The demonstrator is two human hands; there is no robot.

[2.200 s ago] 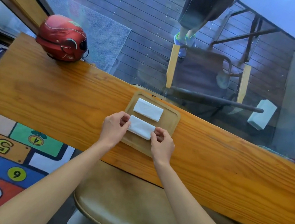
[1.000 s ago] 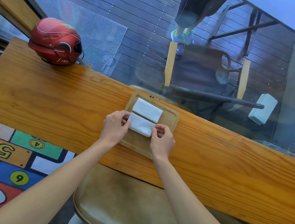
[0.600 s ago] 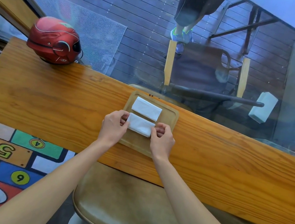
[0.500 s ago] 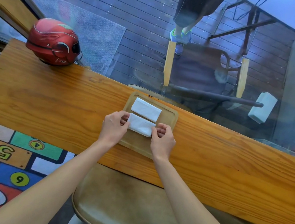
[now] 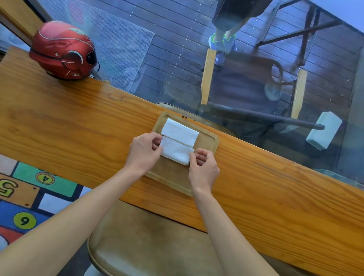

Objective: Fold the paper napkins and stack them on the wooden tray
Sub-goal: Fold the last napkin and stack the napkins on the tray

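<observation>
A wooden tray [image 5: 208,141] lies on the long wooden counter [image 5: 63,127]. On its far part rests a folded white napkin [image 5: 180,131]. A second folded napkin [image 5: 176,151] lies just in front of it, its far edge touching or slightly under the first. My left hand [image 5: 144,150] pinches the left end of this nearer napkin, and my right hand [image 5: 202,166] pinches its right end. Both hands rest over the tray.
A red helmet [image 5: 62,51] sits at the counter's far left. Glass runs along the far edge; beyond it are a chair [image 5: 251,86], a person's legs [image 5: 226,28] and a white block [image 5: 324,130]. A padded stool [image 5: 151,248] is below me.
The nearer napkin has slid away from me, closing the gap until it meets the far napkin. Both hands kept their grip on its ends.
</observation>
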